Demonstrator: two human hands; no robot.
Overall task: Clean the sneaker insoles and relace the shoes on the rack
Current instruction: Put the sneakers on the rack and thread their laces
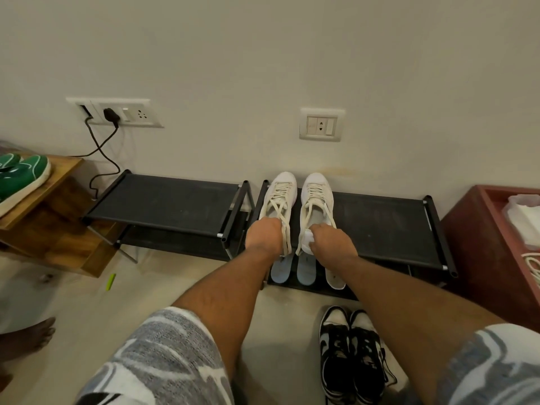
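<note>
Two white sneakers stand side by side, toes to the wall, on the top shelf of the right black rack (380,217). My left hand (263,235) grips the heel of the left sneaker (279,197); its loose cream laces hang over the shelf edge. My right hand (330,238) grips the heel of the right sneaker (317,197). On the shelf below lie two pale blue insoles (306,268) and a white one (336,280), partly hidden by my arms.
A second black rack (166,203) stands to the left. A wooden stand (43,206) holds green sneakers (22,176). Black-and-white sneakers (350,355) sit on the floor near me. A red box (482,229) with white cloth is at right. Another person's foot (26,337) is at left.
</note>
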